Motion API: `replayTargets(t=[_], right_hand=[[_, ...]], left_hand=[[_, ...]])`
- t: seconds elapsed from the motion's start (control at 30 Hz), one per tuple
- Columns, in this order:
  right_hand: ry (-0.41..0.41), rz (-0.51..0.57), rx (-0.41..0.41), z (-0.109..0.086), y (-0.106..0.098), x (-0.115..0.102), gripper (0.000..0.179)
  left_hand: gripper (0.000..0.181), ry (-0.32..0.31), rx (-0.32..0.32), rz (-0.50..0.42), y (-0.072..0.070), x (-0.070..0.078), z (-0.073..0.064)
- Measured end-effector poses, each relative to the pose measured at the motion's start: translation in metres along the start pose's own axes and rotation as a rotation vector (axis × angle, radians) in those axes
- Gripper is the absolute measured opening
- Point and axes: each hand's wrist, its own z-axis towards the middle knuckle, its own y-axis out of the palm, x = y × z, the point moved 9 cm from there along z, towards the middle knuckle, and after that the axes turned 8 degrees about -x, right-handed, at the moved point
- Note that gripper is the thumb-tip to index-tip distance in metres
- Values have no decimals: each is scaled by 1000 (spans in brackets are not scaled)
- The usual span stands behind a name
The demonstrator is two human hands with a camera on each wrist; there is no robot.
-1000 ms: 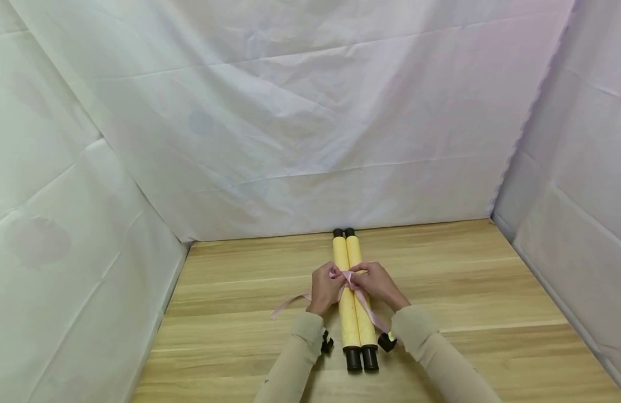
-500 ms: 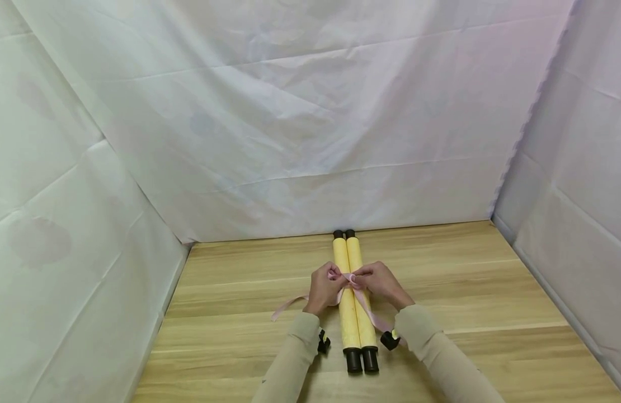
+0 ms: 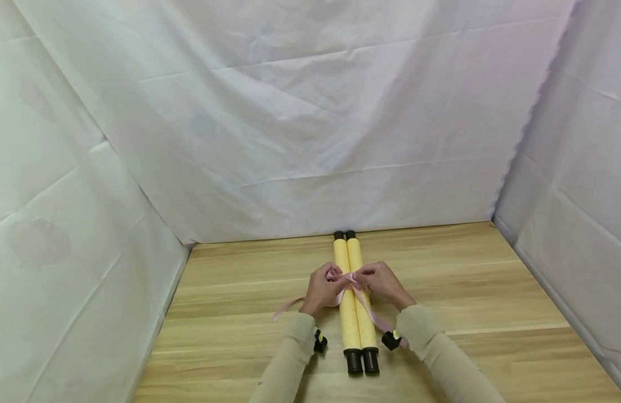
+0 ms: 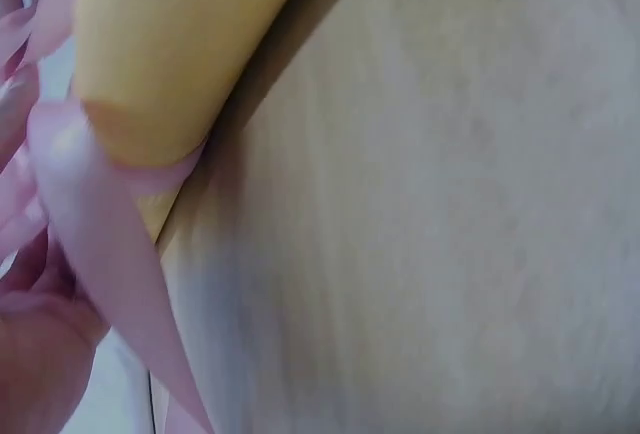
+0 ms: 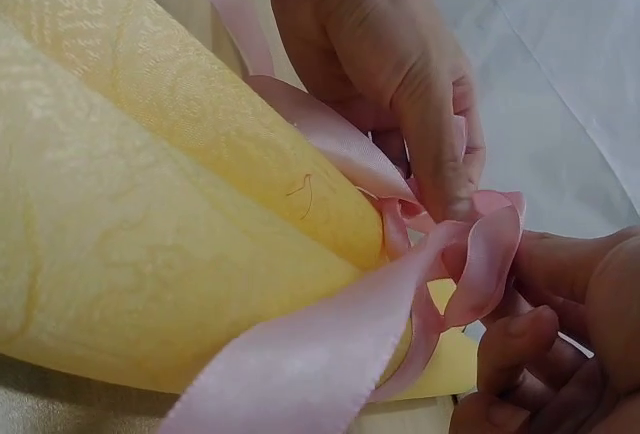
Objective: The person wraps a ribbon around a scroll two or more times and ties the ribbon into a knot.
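Observation:
Two yellow scrolls (image 3: 348, 319) with black end knobs lie side by side, pointing away from me. A pink satin ribbon (image 5: 310, 344) passes around both near their middle, and its loops and a crossing bunch up on top. My left hand (image 3: 323, 287) pinches part of the ribbon between thumb and curled fingers at the scrolls' left side. Opposite it, my right hand (image 3: 383, 282) pinches a ribbon loop close to the crossing. One loose ribbon tail hangs out to the left, another runs toward me on the right. The left wrist view shows only part of the left hand (image 4: 45, 349).
The scrolls rest on a wood-grain table (image 3: 230, 313), their far ends close to a white cloth backdrop (image 3: 290, 140). Cloth walls also stand at left and right. A small black wrist device (image 3: 391, 340) sits by the right cuff, another (image 3: 320, 341) by the left.
Both hands stay at the ribbon crossing with only slight shifts. The right hand's fingers have drawn a little to the right, and the left wrist has moved slightly left.

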Motion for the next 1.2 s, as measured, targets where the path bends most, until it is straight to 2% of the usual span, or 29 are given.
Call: replayTargets(t=[0.1,0.23,0.43,0.63,0.73,0.87,1.2], right_hand=[[13,28,21,0,-1,1,15],[3,7,60,-1,-5,1,15],[-2,-28,136,-3,-17,4,13],[-4,-44,171,-6,-29,5,15],[17,-17,175,-7,-35,9,15],[40,-35,181,-6,-40,17,17],[49,-108,212,-11,-55,35,21]], left_hand=[[23,16,-23,-13,-4,1,-1],[23,39,-8,-18,-12,4,0],[17,-34,47,-64,-24,0,-2],[20,-55,93,-152,-34,-5,-1],[17,-67,115,-192,-39,-7,-1],[14,-74,132,-217,-44,-8,-1],[18,-88,99,-285,-48,-15,-9]])
